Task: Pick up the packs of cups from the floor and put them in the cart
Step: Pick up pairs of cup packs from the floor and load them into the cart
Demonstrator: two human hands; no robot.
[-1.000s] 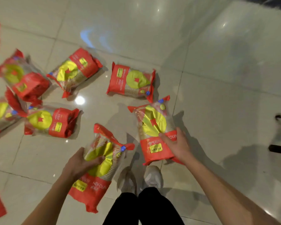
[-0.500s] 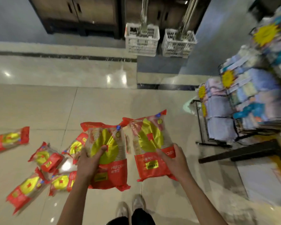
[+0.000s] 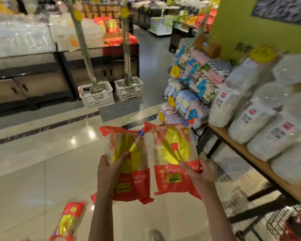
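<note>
Here, 2 packs of cups are held up side by side in front of the person, both upright with their red bottoms down. The left pack (image 3: 129, 164) sits in the left hand (image 3: 109, 173), whose thumb curls across the yellow disc on its front while the fingers wrap behind it. The right pack (image 3: 174, 157) is gripped by the right hand (image 3: 198, 174), thumb pressed on the front near the red band, fingers hidden behind. The 2 packs' inner edges touch or nearly touch; which one cannot be told.

Below, another pack (image 3: 68, 221) of the same kind lies on the glossy tiled floor (image 3: 33, 180), just left of the left forearm. A wire cart (image 3: 285, 223) with red trim shows blurred at the lower right corner, under a wooden table (image 3: 261, 164) stacked with white bagged goods (image 3: 250, 119). Beyond the packs stand a rack of folded towels (image 3: 195, 84) and 2 white plastic crates (image 3: 97, 94).
</note>
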